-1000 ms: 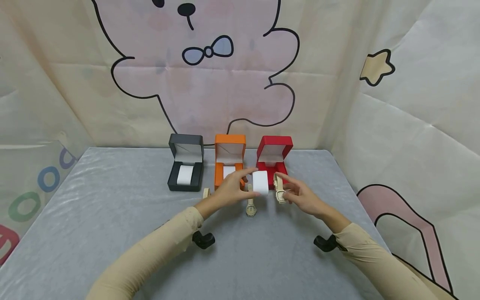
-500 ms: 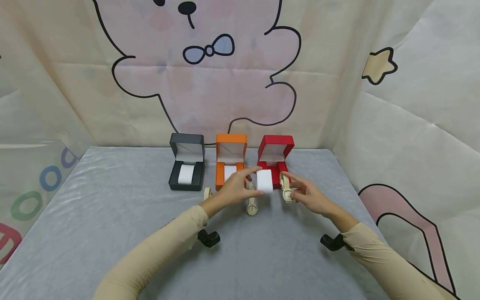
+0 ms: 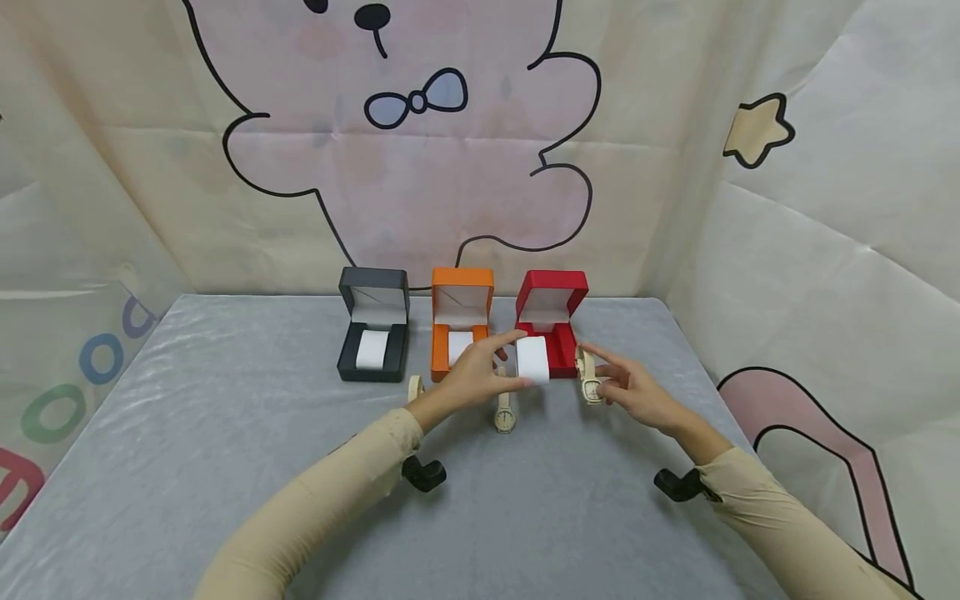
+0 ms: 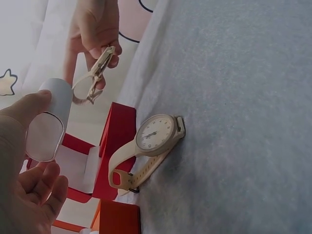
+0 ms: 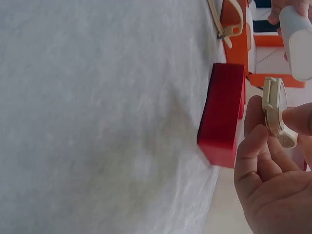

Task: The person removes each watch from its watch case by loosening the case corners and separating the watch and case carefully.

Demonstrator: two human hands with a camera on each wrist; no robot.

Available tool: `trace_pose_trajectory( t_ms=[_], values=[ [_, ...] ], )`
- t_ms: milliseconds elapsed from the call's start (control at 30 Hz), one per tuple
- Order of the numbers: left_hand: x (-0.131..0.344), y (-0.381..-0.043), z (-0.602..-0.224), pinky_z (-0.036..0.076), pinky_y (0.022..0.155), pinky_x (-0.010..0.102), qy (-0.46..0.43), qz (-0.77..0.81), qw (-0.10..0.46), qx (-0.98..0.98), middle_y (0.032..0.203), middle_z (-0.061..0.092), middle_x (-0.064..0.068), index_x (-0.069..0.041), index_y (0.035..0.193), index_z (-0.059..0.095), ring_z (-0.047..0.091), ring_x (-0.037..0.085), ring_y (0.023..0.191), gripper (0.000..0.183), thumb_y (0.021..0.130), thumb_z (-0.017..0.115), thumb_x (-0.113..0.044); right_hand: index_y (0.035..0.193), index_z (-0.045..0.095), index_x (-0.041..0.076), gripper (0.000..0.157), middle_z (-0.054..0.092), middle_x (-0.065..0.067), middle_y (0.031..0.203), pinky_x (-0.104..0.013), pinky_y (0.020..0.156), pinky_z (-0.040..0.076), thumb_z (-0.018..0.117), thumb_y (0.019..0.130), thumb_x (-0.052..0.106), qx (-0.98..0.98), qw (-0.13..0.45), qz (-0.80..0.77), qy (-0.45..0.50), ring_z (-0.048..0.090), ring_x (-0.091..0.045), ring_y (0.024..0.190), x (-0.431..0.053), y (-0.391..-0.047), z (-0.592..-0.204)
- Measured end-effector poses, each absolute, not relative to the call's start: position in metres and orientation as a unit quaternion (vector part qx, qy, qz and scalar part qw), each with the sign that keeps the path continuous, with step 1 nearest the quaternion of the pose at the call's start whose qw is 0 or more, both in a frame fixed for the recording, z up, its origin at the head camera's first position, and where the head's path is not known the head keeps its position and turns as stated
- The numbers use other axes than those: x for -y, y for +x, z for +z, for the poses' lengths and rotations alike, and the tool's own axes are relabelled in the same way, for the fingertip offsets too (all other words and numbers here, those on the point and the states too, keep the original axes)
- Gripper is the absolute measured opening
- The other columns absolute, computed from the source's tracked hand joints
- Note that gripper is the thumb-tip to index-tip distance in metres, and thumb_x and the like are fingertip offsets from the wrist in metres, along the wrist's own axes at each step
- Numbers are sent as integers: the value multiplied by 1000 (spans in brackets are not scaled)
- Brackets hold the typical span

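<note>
My left hand point(image 3: 477, 372) pinches a white watch cushion point(image 3: 533, 360) between thumb and fingers, held in front of the red box point(image 3: 564, 353). To its right, my right hand point(image 3: 637, 392) grips a cream wristwatch point(image 3: 589, 379) by thumb and fingertips; its strap forms a loop. Cushion and watch are apart, both raised above the table. In the left wrist view the cushion point(image 4: 49, 122) shows its flat oval end. A second cream wristwatch point(image 3: 505, 414) lies on the table below the left hand, its dial point(image 4: 155, 132) facing up.
At the back stand a dark grey box point(image 3: 372, 325) and an orange box point(image 3: 461, 304), lids raised, each with a white cushion inside. The red box is open too, without a cushion. Another cream watch point(image 3: 416, 387) sits beside the left wrist. Grey cloth point(image 3: 525, 517) covers the table.
My right hand has moved right with the wristwatch, widening the distance from the cushion. My left hand has shifted slightly right with the cushion.
</note>
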State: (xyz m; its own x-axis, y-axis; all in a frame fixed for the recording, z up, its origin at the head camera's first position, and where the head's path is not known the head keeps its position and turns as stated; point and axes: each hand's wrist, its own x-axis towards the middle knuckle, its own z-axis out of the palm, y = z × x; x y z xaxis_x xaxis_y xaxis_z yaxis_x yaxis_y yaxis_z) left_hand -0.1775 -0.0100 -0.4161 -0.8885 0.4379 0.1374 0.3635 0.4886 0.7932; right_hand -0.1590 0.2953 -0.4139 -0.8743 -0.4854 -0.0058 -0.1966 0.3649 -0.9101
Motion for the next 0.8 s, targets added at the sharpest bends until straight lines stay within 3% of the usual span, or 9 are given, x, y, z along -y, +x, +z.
trace_pose_trajectory(
  t_ms=[200,400,567,800],
  values=[
    [8,-180,-417,55,76,29,229,452,46,-861,122,66,8,-24,151,49,61,22,108,77,83,84,-37,159,31,7,67,47,-33,144,-32,75,58,56,98,-4,-824,139,-510,-203,61,-7,107,-307,-162,-418],
    [6,-182,-417,56,80,32,225,457,53,-859,123,64,9,-25,151,47,61,28,111,78,84,84,-37,159,30,8,68,40,-29,151,-31,77,58,55,98,-4,-830,134,-505,-195,58,-7,112,-316,-164,-422],
    [5,-183,-417,56,81,31,222,458,57,-859,123,63,11,-24,152,47,60,27,110,78,84,84,-37,158,32,6,67,41,-30,150,-31,77,59,56,97,-6,-835,126,-502,-189,59,-3,110,-322,-165,-425],
    [1,-186,-414,54,74,28,225,448,59,-864,119,64,10,-28,152,47,59,23,102,79,83,83,-40,158,32,4,68,38,-29,154,-31,77,59,57,96,-6,-839,128,-494,-189,58,-3,113,-330,-166,-428]
  ],
)
